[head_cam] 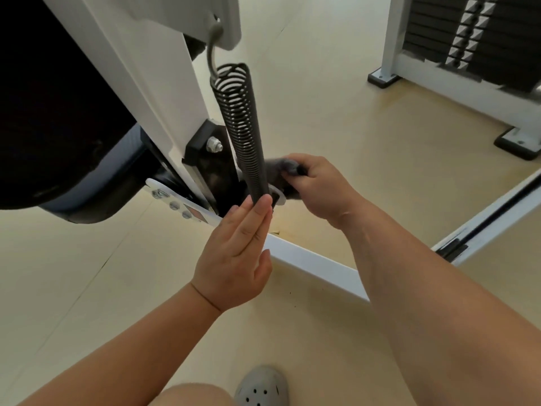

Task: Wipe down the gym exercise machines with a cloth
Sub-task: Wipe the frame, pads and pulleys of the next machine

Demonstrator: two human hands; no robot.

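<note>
two hands engaged: cloth (282,168), judged soft & light, is wadded in r. hand (317,186); stiff spring (243,136) is steadied by flat l. hand (237,253).

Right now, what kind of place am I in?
Most likely a gym: a weight stack stands ahead, a spring hangs from a white machine, and the right hand grips a cloth.

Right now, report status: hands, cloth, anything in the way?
Left hand open, straight fingers against the spring. Right hand grips the grey cloth at the spring's lower end. Spring crowds the wiping spot.
</note>
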